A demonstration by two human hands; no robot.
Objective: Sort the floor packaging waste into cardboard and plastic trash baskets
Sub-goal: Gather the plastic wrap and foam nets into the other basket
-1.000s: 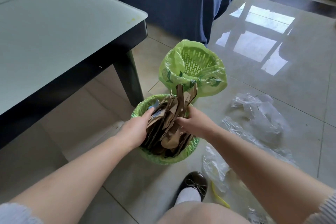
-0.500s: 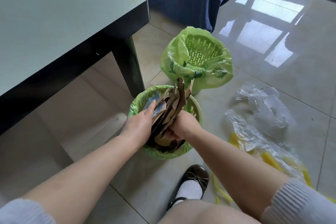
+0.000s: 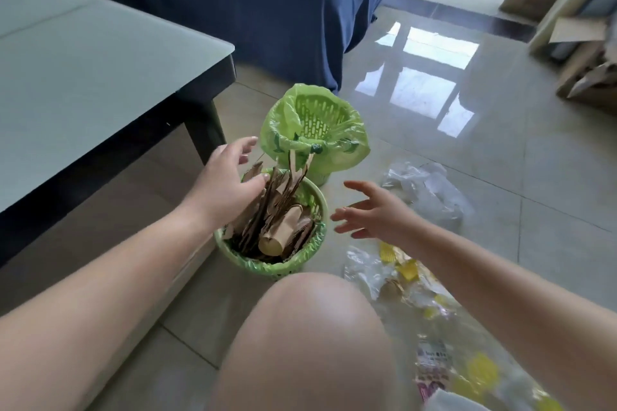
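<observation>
The near green basket (image 3: 283,267) is stuffed with torn brown cardboard pieces (image 3: 283,210) that stick up above its rim. My left hand (image 3: 227,183) is spread open at the basket's left edge, thumb touching the cardboard. My right hand (image 3: 374,210) hovers open just right of the basket, fingers spread, holding nothing. Behind stands a second green basket (image 3: 317,130) lined with a green bag, with nothing visible inside. Clear plastic wrapping (image 3: 430,190) lies on the floor to the right. More plastic with yellow print (image 3: 400,274) lies under my right forearm.
A glass-topped table (image 3: 100,77) with a black leg stands at the left, close to the baskets. A blue-covered bed (image 3: 250,3) is behind them. Cardboard boxes (image 3: 587,73) sit at the far right. My knee (image 3: 310,337) fills the bottom centre. The floor is glossy tile.
Both hands have let go of the cardboard bundle and opened. My right hand pulled away to the right of the basket. The camera has risen and my knee has come into view.
</observation>
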